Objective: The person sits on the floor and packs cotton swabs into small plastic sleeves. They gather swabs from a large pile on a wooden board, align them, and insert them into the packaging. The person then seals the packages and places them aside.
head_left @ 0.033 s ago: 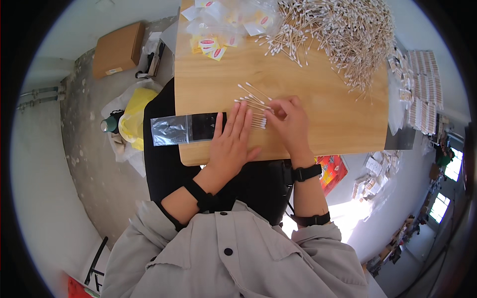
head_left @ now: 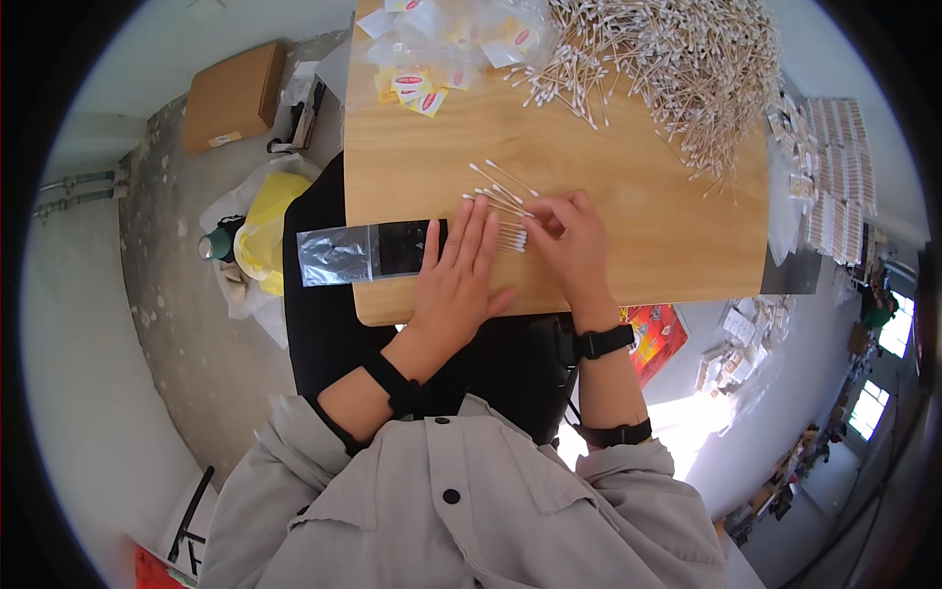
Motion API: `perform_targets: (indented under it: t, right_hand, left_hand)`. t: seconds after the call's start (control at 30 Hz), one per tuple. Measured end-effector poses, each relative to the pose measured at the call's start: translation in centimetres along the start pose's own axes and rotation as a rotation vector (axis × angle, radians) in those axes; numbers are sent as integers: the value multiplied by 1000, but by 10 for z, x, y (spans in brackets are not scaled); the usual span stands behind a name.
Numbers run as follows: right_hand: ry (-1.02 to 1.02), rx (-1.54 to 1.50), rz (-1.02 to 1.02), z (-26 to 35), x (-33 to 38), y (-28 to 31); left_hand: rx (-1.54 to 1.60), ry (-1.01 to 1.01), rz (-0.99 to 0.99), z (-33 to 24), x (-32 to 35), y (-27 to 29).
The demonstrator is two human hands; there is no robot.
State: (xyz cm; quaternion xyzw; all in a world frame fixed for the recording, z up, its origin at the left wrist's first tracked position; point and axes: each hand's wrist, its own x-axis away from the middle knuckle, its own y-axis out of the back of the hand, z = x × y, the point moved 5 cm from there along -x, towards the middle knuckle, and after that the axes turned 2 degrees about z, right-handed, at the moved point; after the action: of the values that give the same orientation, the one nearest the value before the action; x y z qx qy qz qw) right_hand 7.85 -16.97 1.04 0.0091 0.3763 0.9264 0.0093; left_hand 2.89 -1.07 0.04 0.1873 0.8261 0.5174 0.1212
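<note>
My left hand (head_left: pixel 454 270) lies flat on the wooden table, fingers stretched out, covering part of a small row of cotton swabs (head_left: pixel 512 239). Its fingertips touch their left side; the white tips show at the right of the fingers. My right hand (head_left: pixel 574 245) is curled at the right ends of the swabs, thumb and forefinger pinched at a cotton swab (head_left: pixel 507 208). Several loose swabs fan out just beyond the fingers, one lying apart (head_left: pixel 510 178). Left of my left hand is a flat clear plastic bag (head_left: pixel 336 257) with a dark section, partly under the hand and overhanging the table edge.
A big heap of cotton swabs (head_left: pixel 677 59) covers the table's far right. At the far left lie clear bags with yellow and white labels (head_left: pixel 412 83). Stacked packs (head_left: pixel 839 177) stand beyond the right edge. A cardboard box (head_left: pixel 234 96) and a yellow bag (head_left: pixel 270 231) are on the floor at left.
A few swabs near my right fingertips have turned slightly. Both hands stay in nearly the same place.
</note>
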Motion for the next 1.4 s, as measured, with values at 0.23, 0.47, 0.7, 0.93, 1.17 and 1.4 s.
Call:
perform_targets:
  t: [0.23,0.47,0.7,0.93,1.17,1.4]
  right_hand:
    - [74,-37,-69,0,10,-4]
    - [-27,-177,-115,-6,16,-3]
    - [-93,-65,-86,-8,10,-4]
    - [-65,-170,-60,-12,6,-2]
    - [26,-104,-162,-10,21,-8]
    - [-82,-216,-213,-10,18,-6]
  left_hand:
    - [6,28,45,-2,-14,11]
    - [-106,-38,73,5,-33,4]
    - [-86,-31,23,3,-33,1]
    - [-45,-21,16,1,-19,4]
    - [-62,-17,28,3,-18,0]
    - [26,-14,-20,0,-23,9]
